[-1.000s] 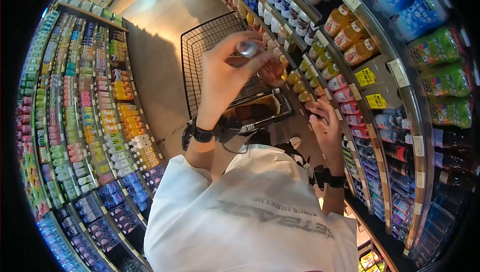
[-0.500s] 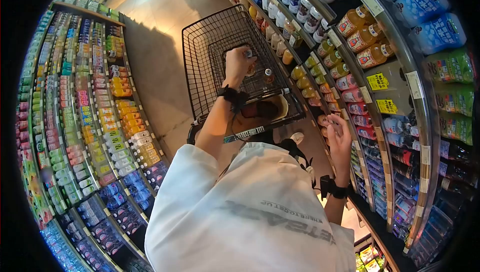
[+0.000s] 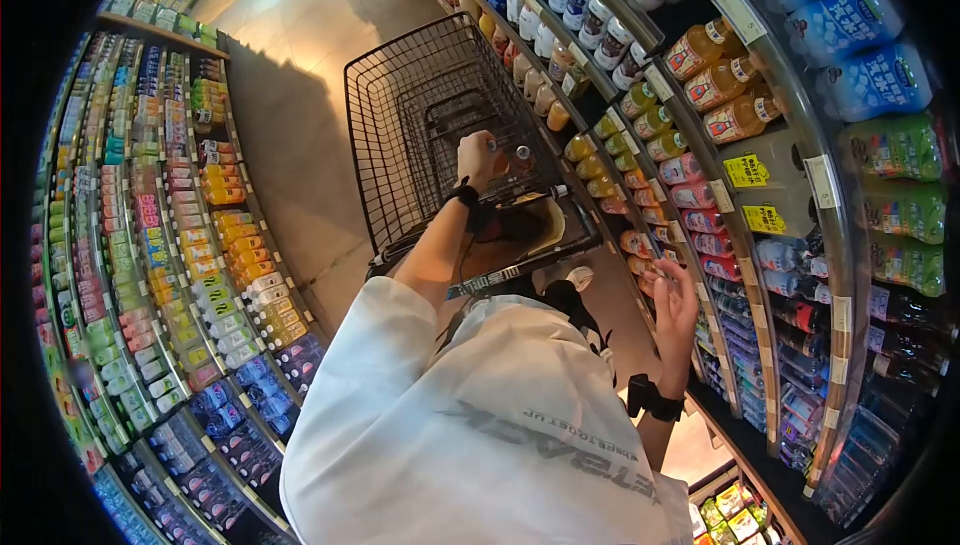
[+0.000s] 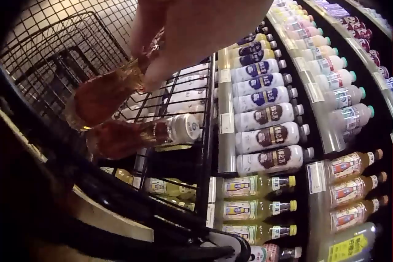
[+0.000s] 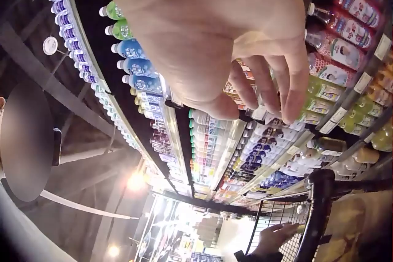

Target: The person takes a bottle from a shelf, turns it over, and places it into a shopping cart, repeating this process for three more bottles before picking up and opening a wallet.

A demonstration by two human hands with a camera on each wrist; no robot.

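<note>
- Plainly, the biggest things are the shelves of drinks: the right-hand shelves [image 3: 848, 195] curve down the right side of the head view, and the left-hand shelves [image 3: 160, 33] fill its left side, all packed with rows of bottles.
- The black wire cart [image 3: 410, 40] comes next, at the centre of the head view between the shelves, its basket reaching towards the top of the frame.
- The white shirt [image 3: 480, 405] spreads over the lower middle, with grey lettering across its front.
- The right hand [image 3: 677, 310] is at right of centre, near the right-hand shelves. It grips nothing, its fingers apart and loosely bent, as the right wrist view shows from close by.
- The left hand [image 3: 477, 160] is near the middle of the head view, over the cart's basket. Its fingers are narrowed round the upper part of a bottle.
- The held bottle [image 4: 101, 99], with a reddish-brown look, slants down to the left in the left wrist view, inside the basket. Whether its base touches the wire cannot be told.
- The second bottle [image 4: 123, 139], similar in colour, is just beside it in the basket.
- The white cap [image 4: 185, 128] on that second bottle is smallest, left of centre in the left wrist view.
</note>
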